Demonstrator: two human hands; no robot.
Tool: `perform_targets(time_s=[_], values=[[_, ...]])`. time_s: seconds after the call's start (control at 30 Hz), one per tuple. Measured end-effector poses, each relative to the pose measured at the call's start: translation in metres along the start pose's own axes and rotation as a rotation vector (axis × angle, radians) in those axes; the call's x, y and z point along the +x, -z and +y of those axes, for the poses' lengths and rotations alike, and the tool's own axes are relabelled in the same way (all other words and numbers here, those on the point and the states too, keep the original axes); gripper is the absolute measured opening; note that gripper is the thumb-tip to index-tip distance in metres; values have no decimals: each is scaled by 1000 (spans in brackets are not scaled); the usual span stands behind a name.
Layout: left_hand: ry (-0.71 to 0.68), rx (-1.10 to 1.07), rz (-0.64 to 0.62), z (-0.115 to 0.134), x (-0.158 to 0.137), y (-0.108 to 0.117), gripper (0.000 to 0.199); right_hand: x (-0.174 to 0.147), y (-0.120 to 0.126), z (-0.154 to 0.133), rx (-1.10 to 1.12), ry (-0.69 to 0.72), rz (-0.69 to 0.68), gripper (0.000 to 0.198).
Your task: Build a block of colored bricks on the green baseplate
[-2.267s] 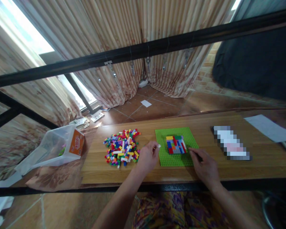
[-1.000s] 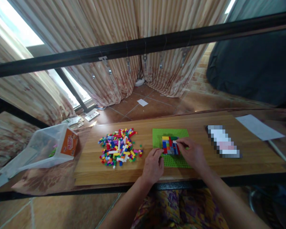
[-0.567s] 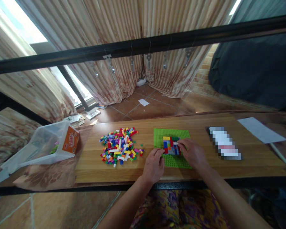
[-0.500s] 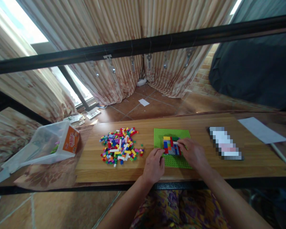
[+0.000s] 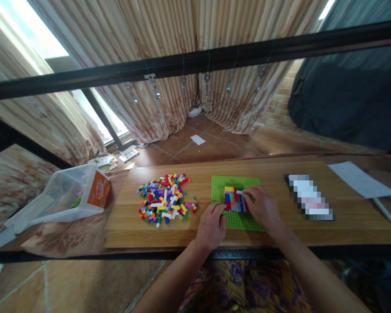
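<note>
Nearest, left hand [image 5: 211, 226] now resting on the desk [image 5: 133, 234], fingers [image 5: 220, 209] loosely curled, gripping nothing visible, tips touching the near-left edge of the green baseplate [image 5: 244, 222]. Emptied since two seconds back, when a small white brick sat pinched there beside the pile. Just beyond and to the right, right hand [image 5: 263, 208] moved up onto the block build [image 5: 233, 200], fingers bent and pressing a small white brick [image 5: 239, 192] down on its far right part; barely shifted over the last half second. Reads as a brick passed across and being seated, build growing by one. Left of the fingers, loose brick pile [image 5: 165, 201]. Farther left, tipped clear tub [image 5: 68, 198]. Right of the fingers, blurred card [image 5: 311, 202], then white paper [image 5: 360, 179].
</note>
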State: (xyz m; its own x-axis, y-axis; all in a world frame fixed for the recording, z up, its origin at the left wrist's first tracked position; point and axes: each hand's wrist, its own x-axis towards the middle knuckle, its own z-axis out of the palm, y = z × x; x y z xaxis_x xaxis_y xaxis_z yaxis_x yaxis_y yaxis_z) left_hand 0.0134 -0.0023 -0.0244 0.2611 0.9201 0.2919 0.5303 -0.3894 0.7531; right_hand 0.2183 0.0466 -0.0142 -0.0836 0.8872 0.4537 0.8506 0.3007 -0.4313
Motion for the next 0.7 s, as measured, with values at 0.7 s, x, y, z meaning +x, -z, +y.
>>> perform_targets(time_s=[0.7], values=[[8, 21, -9, 0, 0, 0, 36, 9, 2, 10, -143, 213, -148, 26]])
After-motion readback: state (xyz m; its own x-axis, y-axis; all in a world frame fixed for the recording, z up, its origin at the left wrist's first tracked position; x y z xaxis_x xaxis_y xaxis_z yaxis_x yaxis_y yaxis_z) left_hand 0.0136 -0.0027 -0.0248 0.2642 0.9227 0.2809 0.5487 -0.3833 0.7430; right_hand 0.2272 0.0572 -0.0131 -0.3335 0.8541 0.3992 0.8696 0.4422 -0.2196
